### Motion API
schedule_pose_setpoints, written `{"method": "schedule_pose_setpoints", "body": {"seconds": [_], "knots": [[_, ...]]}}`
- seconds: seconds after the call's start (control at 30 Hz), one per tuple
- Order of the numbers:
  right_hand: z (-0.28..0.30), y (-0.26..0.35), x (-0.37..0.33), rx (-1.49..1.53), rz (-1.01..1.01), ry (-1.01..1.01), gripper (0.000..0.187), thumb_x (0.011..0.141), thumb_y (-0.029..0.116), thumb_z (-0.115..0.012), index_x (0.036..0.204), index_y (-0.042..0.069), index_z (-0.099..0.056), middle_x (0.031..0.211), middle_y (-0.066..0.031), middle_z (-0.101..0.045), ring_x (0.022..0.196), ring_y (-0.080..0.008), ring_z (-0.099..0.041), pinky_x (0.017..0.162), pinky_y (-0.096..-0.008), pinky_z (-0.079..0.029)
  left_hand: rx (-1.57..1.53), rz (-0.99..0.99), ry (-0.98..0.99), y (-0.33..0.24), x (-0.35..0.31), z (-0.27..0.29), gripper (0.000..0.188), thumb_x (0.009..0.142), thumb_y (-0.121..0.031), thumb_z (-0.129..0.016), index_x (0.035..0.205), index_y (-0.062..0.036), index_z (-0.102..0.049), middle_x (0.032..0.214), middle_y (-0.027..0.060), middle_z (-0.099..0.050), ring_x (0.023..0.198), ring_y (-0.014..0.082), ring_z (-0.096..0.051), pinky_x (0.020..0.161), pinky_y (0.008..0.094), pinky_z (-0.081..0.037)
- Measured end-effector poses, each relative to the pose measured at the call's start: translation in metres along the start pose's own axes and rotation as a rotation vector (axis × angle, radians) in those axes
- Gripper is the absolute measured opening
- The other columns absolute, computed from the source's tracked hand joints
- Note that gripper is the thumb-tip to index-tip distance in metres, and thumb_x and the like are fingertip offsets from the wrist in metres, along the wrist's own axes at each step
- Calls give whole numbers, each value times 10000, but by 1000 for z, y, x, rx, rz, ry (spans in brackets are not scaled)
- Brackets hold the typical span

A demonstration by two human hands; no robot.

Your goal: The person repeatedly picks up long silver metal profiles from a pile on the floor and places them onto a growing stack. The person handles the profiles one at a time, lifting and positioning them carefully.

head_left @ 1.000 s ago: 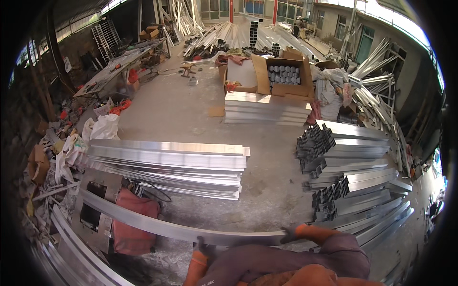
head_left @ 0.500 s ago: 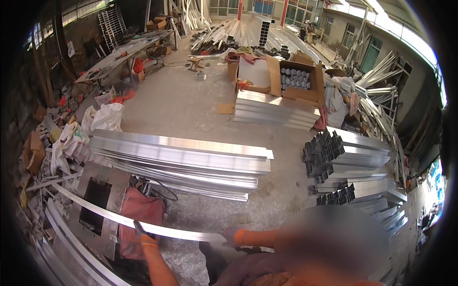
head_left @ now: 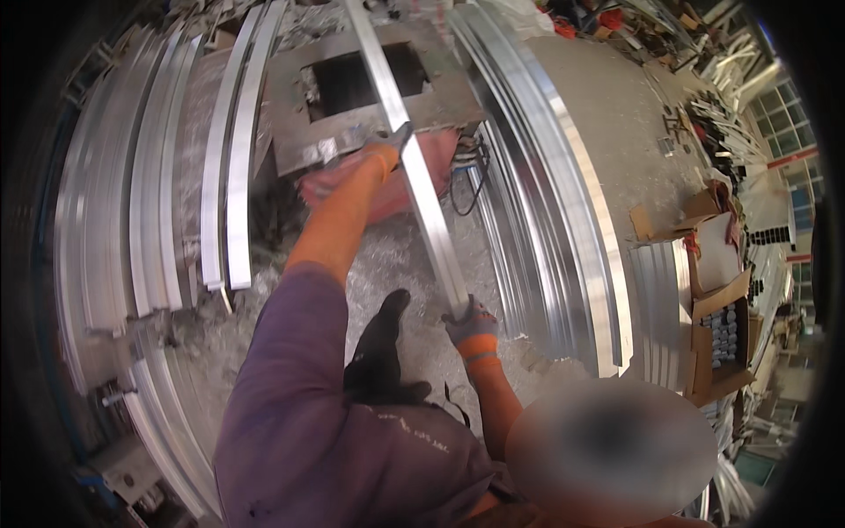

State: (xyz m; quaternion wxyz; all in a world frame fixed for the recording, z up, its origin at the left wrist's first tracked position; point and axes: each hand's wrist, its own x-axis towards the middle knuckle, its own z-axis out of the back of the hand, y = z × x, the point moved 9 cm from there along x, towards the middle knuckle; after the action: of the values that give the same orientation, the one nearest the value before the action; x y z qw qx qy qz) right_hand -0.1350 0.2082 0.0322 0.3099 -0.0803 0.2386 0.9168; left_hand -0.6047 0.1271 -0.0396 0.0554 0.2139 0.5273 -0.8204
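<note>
A long silvery metal bar [head_left: 422, 189] runs from the far edge of the view down toward me, tilted slightly to the right. My left hand [head_left: 388, 148], in a grey glove with an orange cuff, is closed around its middle stretch. Close to the bar's near end, my right hand [head_left: 473, 324] grips it in a similar glove. Beyond the left hand, the bar crosses over a metal plate [head_left: 286, 110] with a dark rectangular opening. A red cloth [head_left: 374, 195] hangs at the plate's near edge, below the bar.
Stacks of long metal profiles [head_left: 563, 167] lie to the right, beside a dark cable [head_left: 458, 198]. More profiles [head_left: 106, 194] fill the left, with two bars [head_left: 239, 176] nearer the plate. An open cardboard box [head_left: 735, 356] stands far right. A blurred round patch covers the lower right.
My view has swung left, so the plate and the left-hand profiles now sit more centrally. Both hands still hold the bar, which appears steeper in view.
</note>
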Motion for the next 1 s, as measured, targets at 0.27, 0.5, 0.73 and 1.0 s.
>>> {"method": "schedule_pose_setpoints", "body": {"seconds": [0.27, 0.5, 0.73, 1.0], "knots": [[-66, -139, -175, -142, -218, 158, 885, 749, 565, -783, 1395, 20, -517, 1218, -210, -673, 1110, -385, -661, 922, -492, -534, 177, 15, 295, 41, -260, -29, 939, 779, -646, -735, 1359, 66, -543, 1286, 263, -643, 1196, 355, -629, 1031, 420, -483], [-124, -288, -353, -51, -423, 319, 747, 839, 474, -721, 1438, 108, -467, 1249, -182, -671, 1082, -391, -678, 918, -494, -540, 33, 30, 472, 167, -401, -103, 961, 763, -580, -799, 1392, 85, -508, 1329, 247, -629, 1221, 336, -626, 1057, 393, -475], [-135, -347, -487, 168, -617, 266, 687, 850, 448, -716, 1401, 98, -502, 1221, -185, -681, 1069, -388, -684, 911, -487, -542, 231, 246, 955, 233, -590, -139, 988, 698, -700, -793, 1348, 16, -594, 1263, 197, -677, 1149, 282, -658, 1004, 377, -511], [-115, -361, -558, 308, -688, 85, 621, 862, 418, -712, 1359, 87, -542, 1189, -189, -693, 1054, -385, -692, 904, -479, -544, 184, 69, 1270, 332, -614, -178, 744, 900, -561, -692, 1346, 26, -592, 1248, 165, -674, 1125, 266, -655, 985, 420, -511]]}}
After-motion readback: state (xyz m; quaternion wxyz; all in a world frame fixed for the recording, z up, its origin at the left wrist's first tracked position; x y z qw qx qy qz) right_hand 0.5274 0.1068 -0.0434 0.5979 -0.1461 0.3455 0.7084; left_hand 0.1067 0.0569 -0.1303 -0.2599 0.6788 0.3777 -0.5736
